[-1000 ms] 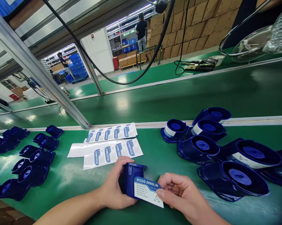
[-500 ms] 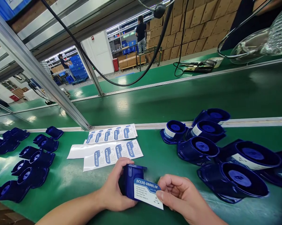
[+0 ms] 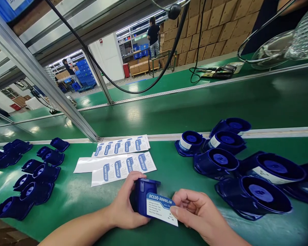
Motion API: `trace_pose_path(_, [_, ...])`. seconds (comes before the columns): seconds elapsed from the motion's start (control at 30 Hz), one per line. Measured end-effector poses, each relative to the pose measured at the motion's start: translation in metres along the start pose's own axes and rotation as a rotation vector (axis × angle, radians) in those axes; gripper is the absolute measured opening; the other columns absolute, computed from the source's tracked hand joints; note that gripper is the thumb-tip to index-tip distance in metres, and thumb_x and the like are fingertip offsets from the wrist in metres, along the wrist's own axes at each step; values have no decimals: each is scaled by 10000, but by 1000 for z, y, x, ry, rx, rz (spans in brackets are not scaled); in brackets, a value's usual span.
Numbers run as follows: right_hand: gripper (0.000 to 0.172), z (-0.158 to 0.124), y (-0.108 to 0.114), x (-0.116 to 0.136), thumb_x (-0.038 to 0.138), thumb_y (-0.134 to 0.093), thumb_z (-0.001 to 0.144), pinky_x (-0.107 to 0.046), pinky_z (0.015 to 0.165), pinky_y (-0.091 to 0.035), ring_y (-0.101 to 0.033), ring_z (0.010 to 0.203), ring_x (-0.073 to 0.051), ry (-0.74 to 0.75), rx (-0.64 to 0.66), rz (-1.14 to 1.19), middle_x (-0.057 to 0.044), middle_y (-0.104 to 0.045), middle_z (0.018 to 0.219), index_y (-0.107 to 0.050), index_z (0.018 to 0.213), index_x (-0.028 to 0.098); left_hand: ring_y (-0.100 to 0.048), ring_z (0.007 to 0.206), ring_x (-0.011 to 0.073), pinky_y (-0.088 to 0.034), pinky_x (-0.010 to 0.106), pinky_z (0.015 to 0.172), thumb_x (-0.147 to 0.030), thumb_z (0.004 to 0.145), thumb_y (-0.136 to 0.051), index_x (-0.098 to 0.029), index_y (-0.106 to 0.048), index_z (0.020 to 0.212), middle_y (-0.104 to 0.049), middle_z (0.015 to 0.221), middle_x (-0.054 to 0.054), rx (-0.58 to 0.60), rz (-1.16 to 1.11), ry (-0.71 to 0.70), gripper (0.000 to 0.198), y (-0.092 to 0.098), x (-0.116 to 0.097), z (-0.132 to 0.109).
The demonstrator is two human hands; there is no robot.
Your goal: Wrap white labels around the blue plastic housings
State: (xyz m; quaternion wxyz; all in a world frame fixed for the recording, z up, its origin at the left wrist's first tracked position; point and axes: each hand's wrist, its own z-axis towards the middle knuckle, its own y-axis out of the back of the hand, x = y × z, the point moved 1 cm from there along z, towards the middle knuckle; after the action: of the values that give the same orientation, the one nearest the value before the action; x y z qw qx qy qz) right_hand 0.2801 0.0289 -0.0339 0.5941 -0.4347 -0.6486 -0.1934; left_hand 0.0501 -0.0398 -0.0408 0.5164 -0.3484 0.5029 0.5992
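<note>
My left hand [image 3: 127, 206] is wrapped round a dark blue plastic housing [image 3: 143, 193] held just above the green bench [image 3: 74, 194] near its front edge. My right hand [image 3: 197, 213] pinches the right end of a white and blue label [image 3: 160, 208] that lies against the housing's side. The label reads DC52Q-5000L/H. Two sheets of the same labels [image 3: 123, 164] lie flat on the bench just beyond my hands.
Several blue housings with labels [image 3: 246, 171] are heaped on the right. Several smaller blue housings [image 3: 33, 174] lie on the left. A slanted metal post [image 3: 49, 89] stands behind the sheets, with a green conveyor belt [image 3: 195, 106] beyond. Two people stand far off among cardboard boxes.
Nothing has visibly moved apart from a slight shift of the view; both hands keep their hold on the housing and the label.
</note>
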Motion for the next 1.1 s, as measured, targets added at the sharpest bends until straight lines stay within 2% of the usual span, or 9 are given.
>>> trace_pose_path(0.17, [537, 1, 4, -2, 683, -916, 715, -278, 541, -379, -450, 542, -123, 3, 9, -16, 11, -604, 600, -687, 712, 197, -538, 1199, 306, -495, 409, 985, -89, 600, -818, -276, -484, 1427, -488, 1327, 100, 5, 4, 14, 912, 1, 0, 0])
trace_pose_path(0.33, [579, 4, 11, -4, 720, -910, 700, -265, 504, -324, -413, 503, -106, -15, 33, -14, 20, -584, 564, -677, 707, 190, -558, 1179, 298, -492, 406, 992, -58, 590, -809, -269, -488, 1422, -490, 1331, 101, 14, -5, 13, 916, 2, -2, 0])
trace_pose_path(0.5, [568, 1, 5, 2, 702, -922, 701, -269, 520, -313, -429, 507, -110, -12, 11, -21, 11, -607, 560, -691, 698, 184, -563, 1157, 281, -503, 375, 949, -58, 608, -819, -277, -480, 1416, -483, 1324, 93, 24, -15, 28, 904, 2, -5, 1])
trace_pose_path(0.83, [520, -1, 2, 2, 661, -932, 709, -276, 531, -373, -470, 523, -129, -8, 13, -17, 14, -611, 580, -689, 693, 201, -566, 1142, 270, -497, 358, 921, -75, 628, -822, -291, -478, 1425, -474, 1334, 91, 18, -24, 17, 894, 0, -5, 1])
trace_pose_path(1.1, [491, -1, 0, 2, 617, -948, 707, -267, 538, -345, -446, 538, -120, -4, -1, 20, 20, -605, 591, -703, 696, 191, -551, 1168, 282, -487, 379, 957, -66, 617, -823, -288, -479, 1426, -470, 1337, 92, 19, -22, 20, 907, 2, -5, 1])
